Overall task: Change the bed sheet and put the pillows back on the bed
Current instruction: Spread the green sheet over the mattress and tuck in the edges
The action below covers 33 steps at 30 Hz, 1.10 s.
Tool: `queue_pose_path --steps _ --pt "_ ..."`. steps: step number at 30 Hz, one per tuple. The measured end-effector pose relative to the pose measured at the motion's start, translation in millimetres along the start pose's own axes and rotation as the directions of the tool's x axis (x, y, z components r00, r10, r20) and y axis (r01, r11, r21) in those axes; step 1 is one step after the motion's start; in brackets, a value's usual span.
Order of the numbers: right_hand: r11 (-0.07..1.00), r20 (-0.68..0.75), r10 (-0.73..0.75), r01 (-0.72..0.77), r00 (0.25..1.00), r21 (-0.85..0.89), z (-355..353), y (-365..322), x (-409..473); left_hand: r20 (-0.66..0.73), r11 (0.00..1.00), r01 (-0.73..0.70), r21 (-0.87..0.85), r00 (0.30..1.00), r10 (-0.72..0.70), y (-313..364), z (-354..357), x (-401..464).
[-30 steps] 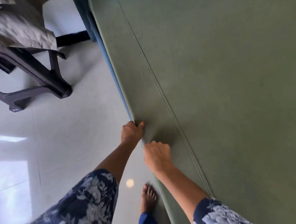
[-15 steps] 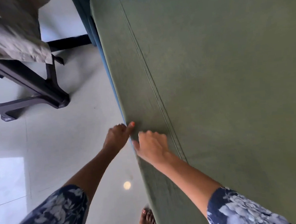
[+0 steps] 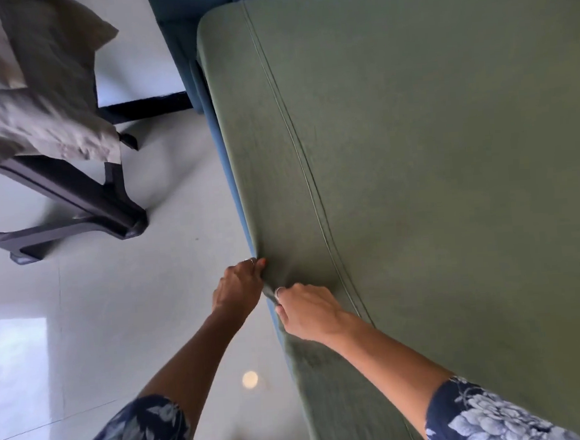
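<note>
Both hands slid further up the bed edge: left hand and right hand fingers now clenched on the green sheet, tucking it; pillows wait on the chair.

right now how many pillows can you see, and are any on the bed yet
2, both stacked on the dark chair at upper left: one pillow lying on the seat, another pillow on top behind it. None lies on the green sheet; more may sit outside the view.

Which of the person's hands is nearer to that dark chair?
Left. The left hand grips the green sheet edge on the dark chair side; the right hand is beside it, farther away.
</note>
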State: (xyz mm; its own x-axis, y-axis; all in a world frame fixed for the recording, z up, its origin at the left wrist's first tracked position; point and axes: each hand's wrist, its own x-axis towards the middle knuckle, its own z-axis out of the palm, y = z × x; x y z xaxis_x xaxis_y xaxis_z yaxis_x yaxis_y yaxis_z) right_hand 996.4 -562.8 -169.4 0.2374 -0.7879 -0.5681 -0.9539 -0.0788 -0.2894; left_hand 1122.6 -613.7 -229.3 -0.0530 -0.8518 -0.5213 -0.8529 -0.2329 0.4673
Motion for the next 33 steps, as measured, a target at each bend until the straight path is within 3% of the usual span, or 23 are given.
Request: queue_pose_path --steps 3,9,12,14,15,20,25,30,33 --pt "0.999 0.039 0.039 -0.038 0.998 -0.012 -26 1 13 0.042 0.998 -0.037 0.05 0.998 0.035 6 -22 17" --pt "0.973 -0.161 0.225 -0.213 0.961 0.086 -92 12 103 -0.147 0.997 0.074 -0.037 0.986 -0.079 58 -95 139" --pt "0.957 -0.239 0.288 -0.271 0.927 0.103 -100 -4 148 -0.168 0.991 0.114 -0.072 0.978 -0.124 80 -114 202" --pt "0.955 -0.142 0.294 -0.284 0.945 0.089 -113 -18 162 -0.138 0.987 0.148 -0.062 0.978 -0.155 86 -119 229" --pt "0.951 -0.171 0.309 -0.306 0.935 0.046 -113 -22 166 -0.124 0.988 0.139 -0.073 0.981 -0.148 86 -120 237" --pt "0.925 0.117 0.345 -0.358 0.931 0.126 -120 -29 187 -0.124 0.959 -0.083 -0.269 0.991 0.051 52 -123 251" --pt "0.948 0.277 0.307 -0.319 0.91 -0.002 -153 -29 215 0.122 0.943 -0.049 -0.329 0.988 0.094 44 -150 262" --pt "0.908 -0.022 0.398 -0.39 0.917 0.156 -209 -20 273 -0.061 0.97 -0.019 -0.243 0.998 0.005 77 -182 330" --pt "0.91 -0.008 0.4 -0.396 0.917 0.125 -227 -20 313 -0.075 0.97 0.042 -0.241 0.995 -0.062 96 -199 370"
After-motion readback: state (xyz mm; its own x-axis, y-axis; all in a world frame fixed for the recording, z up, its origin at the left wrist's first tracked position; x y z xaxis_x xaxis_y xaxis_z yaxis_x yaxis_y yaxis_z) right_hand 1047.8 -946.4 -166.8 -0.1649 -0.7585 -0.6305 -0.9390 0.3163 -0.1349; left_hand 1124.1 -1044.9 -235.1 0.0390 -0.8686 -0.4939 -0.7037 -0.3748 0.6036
